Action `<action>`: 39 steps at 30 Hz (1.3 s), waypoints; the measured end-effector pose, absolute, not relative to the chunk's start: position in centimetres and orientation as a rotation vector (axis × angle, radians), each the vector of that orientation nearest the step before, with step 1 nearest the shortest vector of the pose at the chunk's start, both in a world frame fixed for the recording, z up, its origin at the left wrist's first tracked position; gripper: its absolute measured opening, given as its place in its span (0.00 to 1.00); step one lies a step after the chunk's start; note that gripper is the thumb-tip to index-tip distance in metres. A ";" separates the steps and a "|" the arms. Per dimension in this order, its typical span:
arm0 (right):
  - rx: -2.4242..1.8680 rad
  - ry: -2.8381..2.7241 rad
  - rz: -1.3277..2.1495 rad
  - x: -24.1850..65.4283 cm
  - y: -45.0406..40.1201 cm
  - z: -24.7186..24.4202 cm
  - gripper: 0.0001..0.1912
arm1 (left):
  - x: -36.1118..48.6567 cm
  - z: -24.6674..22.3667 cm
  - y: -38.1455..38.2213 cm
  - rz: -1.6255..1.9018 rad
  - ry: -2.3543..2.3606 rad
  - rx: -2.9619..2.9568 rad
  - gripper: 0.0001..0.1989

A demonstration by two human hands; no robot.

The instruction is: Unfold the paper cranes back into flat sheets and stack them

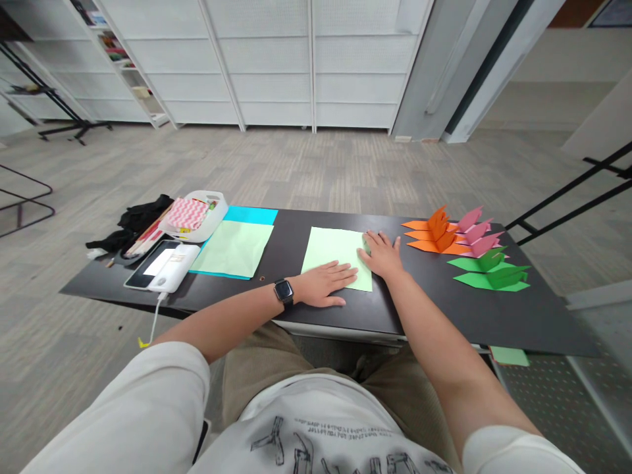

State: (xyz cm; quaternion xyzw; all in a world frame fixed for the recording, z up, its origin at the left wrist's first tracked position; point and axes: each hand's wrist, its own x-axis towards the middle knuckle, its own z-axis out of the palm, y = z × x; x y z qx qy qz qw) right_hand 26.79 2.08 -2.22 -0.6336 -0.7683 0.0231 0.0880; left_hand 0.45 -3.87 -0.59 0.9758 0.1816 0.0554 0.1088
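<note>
A pale green sheet of paper [332, 249] lies flat on the black table in front of me. My left hand [324, 283] rests on its near edge, palm down with the fingers stretched out to the right. At the sheet's right edge, my right hand [383, 255] lies flat, its fingers spread and pointing away from me. Neither hand grips anything. Left of the sheet is a stack of pale green paper [236, 247] with blue paper [253, 215] under it.
Folded paper figures stand at the right: orange [437, 230], pink [476, 232] and green [494, 271]. At the left are a white basket [217, 209], a phone [154, 264], a white device [175, 266] with a cable, and black cloth [143, 214]. The table [419, 316] has its near edge at my lap.
</note>
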 end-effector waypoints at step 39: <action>-1.899 -2.284 0.102 26.9 2.3 -2.3 0.34 | -2.0 0.7 -4.6 0.325 0.534 2.921 0.34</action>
